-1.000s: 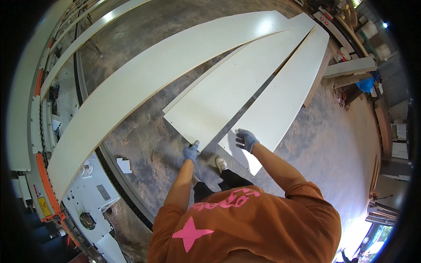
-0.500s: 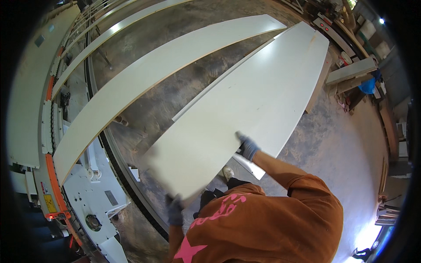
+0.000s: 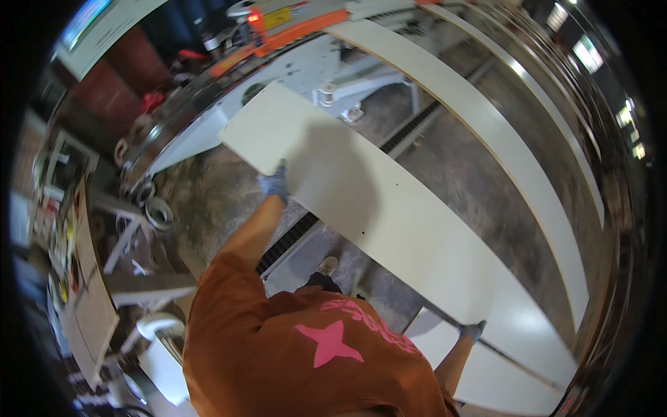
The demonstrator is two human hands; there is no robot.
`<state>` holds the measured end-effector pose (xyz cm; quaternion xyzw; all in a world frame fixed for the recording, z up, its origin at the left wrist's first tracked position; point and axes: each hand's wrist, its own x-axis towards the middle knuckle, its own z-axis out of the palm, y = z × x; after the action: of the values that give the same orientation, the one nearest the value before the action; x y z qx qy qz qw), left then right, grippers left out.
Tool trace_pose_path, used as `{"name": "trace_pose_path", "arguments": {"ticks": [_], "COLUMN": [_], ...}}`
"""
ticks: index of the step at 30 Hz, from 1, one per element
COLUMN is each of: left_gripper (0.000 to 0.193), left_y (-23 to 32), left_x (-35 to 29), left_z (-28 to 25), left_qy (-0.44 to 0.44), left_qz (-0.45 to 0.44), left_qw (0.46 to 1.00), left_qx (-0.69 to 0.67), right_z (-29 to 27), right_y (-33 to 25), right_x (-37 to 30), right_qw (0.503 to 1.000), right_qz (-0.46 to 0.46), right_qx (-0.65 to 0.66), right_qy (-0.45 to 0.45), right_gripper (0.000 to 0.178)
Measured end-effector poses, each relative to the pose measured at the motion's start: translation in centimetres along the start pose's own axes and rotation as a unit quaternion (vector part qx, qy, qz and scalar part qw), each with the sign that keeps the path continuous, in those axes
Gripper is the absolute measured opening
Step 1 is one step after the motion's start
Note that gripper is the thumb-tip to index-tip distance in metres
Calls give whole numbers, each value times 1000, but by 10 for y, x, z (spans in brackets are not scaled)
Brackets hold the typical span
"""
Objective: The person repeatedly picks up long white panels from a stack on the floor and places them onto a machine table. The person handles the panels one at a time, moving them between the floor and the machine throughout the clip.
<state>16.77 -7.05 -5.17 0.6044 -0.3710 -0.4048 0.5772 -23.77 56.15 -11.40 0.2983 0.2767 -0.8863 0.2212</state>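
Observation:
A long white panel (image 3: 424,233) stretches across the view from upper left to lower right, held in front of me by its near edge. My left hand (image 3: 276,183), in a grey-blue glove, grips that edge near the upper-left end, with the thumb lying over the top face. Farther along the same edge my right hand (image 3: 472,331), gloved alike, is closed on the panel; its fingers beneath the board are hidden. Two small dark spots show on the panel's face. Below its lower-right part lies another white board (image 3: 493,379).
Beyond the panel stands a machine with an orange rail (image 3: 306,31) and a white metal frame (image 3: 368,87). Another long white board (image 3: 479,104) extends from it to the right. At the left are a brown board (image 3: 90,292) and a coil (image 3: 159,213).
My view has swung left, toward the machine. The panel has come away from the boards beneath and now lies across my front, with both hands spread farther apart along its near edge.

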Motion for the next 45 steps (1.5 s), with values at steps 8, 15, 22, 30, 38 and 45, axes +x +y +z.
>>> {"name": "trace_pose_path", "arguments": {"ticks": [8, 15, 22, 30, 38, 45], "left_gripper": [75, 88, 103, 94, 92, 85], "left_y": [15, 45, 44, 37, 27, 22], "left_x": [76, 147, 199, 257, 307, 315], "left_z": [-12, -3, 1, 13, 18, 29], "left_qy": [36, 19, 6, 3, 10, 27], "left_qz": [-5, -5, -70, -67, -63, -65], "left_qw": [994, 977, 961, 969, 967, 965], "left_qx": [99, 214, 266, 237, 247, 252], "right_z": [62, 62, 78, 133, 142, 149], "right_y": [90, 144, 184, 238, 271, 275], "right_x": [-37, -45, -70, -122, -120, -130], "right_qw": [977, 957, 963, 966, 956, 945], "right_qz": [103, 173, 181, 143, 142, 119], "right_qx": [-143, -193, -143, -129, -131, -145], "right_qy": [120, 129, 141, 174, 221, 266], "right_gripper": [55, 51, 51, 50, 46, 42]}}
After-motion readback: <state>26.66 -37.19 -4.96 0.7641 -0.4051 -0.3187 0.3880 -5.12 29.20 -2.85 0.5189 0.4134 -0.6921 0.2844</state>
